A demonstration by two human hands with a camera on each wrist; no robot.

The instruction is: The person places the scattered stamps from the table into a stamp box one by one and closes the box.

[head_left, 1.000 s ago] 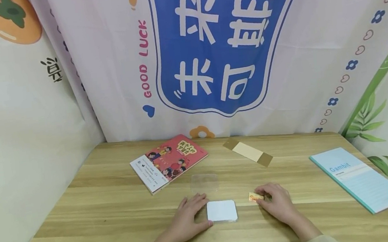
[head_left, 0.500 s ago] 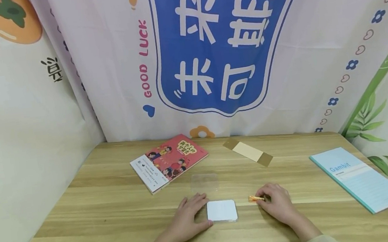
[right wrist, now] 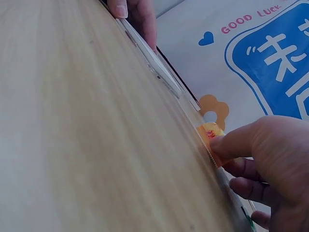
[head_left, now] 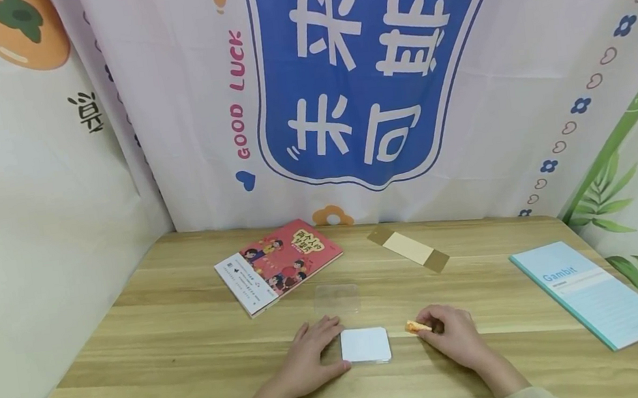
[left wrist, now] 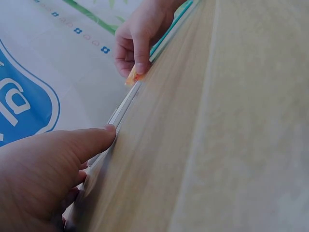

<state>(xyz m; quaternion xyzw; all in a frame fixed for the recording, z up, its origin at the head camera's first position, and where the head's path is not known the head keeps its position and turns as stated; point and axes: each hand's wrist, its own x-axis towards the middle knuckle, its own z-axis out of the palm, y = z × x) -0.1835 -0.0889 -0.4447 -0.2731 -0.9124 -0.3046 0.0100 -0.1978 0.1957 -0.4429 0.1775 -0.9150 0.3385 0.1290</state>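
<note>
A flat white rectangular case (head_left: 365, 345) with a clear rim lies on the table in the head view. My left hand (head_left: 312, 359) holds its left end, thumb at the near corner and forefinger at the far one. To the right of the case, my right hand (head_left: 451, 331) pinches a small orange-and-yellow packet (head_left: 418, 326) between thumb and fingers. In the right wrist view the packet (right wrist: 210, 143) shows a serrated edge close to the tabletop, apart from the case. What is inside the packet is hidden.
A thin clear plastic sheet or lid (head_left: 336, 298) lies behind the case. Farther back are a red picture book (head_left: 292, 254) and a brown-and-cream strip (head_left: 409, 249). At the right lies a light blue "Gambit" notebook (head_left: 590, 296). Printed cloth (head_left: 196, 108) hangs behind the wooden table (head_left: 153, 349).
The packet has turned in my right fingers, from its broad face to its edge and then tilted, and shifted slightly left with the hand. My left hand and the case have stayed put.
</note>
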